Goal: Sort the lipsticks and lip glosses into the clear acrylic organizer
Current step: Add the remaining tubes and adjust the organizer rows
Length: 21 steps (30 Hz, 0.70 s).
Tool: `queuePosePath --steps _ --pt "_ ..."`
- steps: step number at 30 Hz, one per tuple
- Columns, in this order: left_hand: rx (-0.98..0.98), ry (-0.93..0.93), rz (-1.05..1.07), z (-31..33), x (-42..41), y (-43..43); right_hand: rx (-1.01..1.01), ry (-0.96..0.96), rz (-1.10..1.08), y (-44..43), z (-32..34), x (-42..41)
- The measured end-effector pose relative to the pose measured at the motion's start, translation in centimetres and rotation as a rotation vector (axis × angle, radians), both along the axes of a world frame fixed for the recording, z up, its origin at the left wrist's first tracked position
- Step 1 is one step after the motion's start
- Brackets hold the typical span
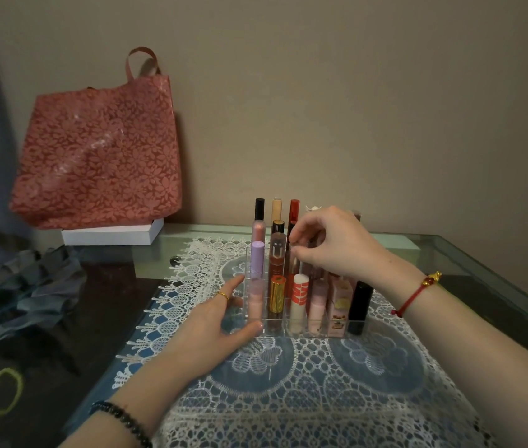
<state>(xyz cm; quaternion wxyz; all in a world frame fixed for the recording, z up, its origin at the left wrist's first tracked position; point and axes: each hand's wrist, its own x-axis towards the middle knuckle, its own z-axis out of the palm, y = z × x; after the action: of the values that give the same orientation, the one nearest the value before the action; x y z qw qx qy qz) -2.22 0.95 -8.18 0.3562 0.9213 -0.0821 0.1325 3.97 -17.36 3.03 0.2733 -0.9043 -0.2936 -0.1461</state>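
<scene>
The clear acrylic organizer [272, 333] stood on the white lace cloth [321, 399], filled with upright lipstick tubes [277, 294]. The left hand [211, 324] pressed straight fingers against its left wall. The right hand [337, 244] hung over the far rows with its fingertips pinched together; I could not tell if they held a tube.

Left hand [211, 331] flat against the left wall of the clear acrylic organizer [272, 333], thumb at the front corner. Right hand [337, 244] over the middle row, thumb and forefinger pinching the top of a reddish tube [292, 265]. Up front: gold lipstick [277, 294], then black lipstick [360, 305] at the right end. All standing on a lace mat [321, 383] over the glass worktop [466, 257]; pink floral bag [98, 156] leaning against the wall behind.
</scene>
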Motion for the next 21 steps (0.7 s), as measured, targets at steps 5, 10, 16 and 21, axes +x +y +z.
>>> queuePosePath --steps 5,10,16,21 --pt "-0.014 0.011 0.007 0.02 -0.03 -0.09 0.007 -0.005 -0.013 -0.20 -0.12 0.10" --pt "0.005 0.008 0.002 0.07 -0.01 -0.04 -0.014 -0.007 -0.023 -0.33 -0.12 0.18" --pt "-0.010 0.008 0.000 0.10 -0.04 -0.10 -0.028 0.000 -0.023 -0.26 -0.17 0.25" --pt "-0.008 0.000 -0.004 0.04 -0.07 -0.08 -0.022 -0.014 -0.028 -0.07 -0.36 0.33"
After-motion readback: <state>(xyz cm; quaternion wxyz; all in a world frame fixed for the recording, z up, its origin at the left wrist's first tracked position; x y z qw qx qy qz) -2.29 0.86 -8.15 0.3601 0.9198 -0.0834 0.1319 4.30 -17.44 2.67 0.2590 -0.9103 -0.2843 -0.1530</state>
